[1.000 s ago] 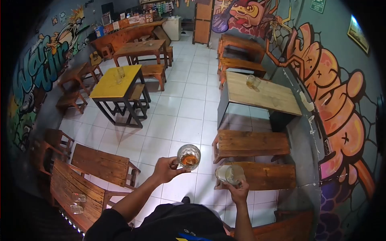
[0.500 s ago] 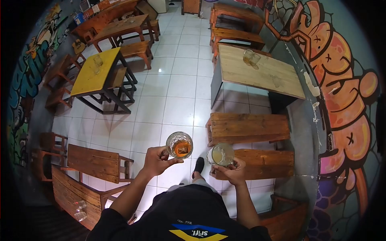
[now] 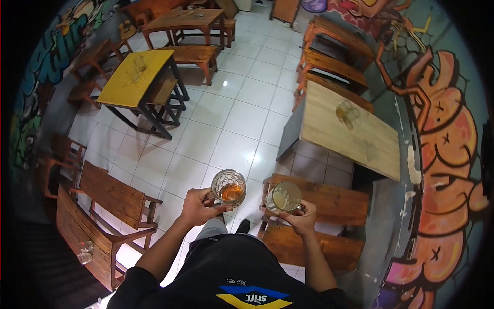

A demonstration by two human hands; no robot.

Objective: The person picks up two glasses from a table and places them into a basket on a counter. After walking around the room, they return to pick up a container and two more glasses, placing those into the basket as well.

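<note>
In front of my body, my left hand [image 3: 199, 207] is closed around the handle side of a dimpled glass mug [image 3: 229, 181] with some amber liquid low in it. My right hand [image 3: 299, 216] grips a second glass mug [image 3: 284, 195], which holds a little pale, cloudy liquid. Both mugs are raised above the floor, a short gap apart, and I look down into their open tops. Fingers partly hide the mugs' handles.
A yellow table [image 3: 121, 85] with glasses stands ahead left. Ahead right, a pale wooden table [image 3: 350, 129] also carries glasses. Wooden benches [image 3: 329, 198] sit close on my right. At lower left, more glasses rest on a wooden table [image 3: 103, 247]. White tiled floor [image 3: 226, 139] runs between.
I have stepped forward and the view has turned, so the tables and benches appear shifted and tilted. Both mugs stay in my hands, nearly at the same spot before me.
</note>
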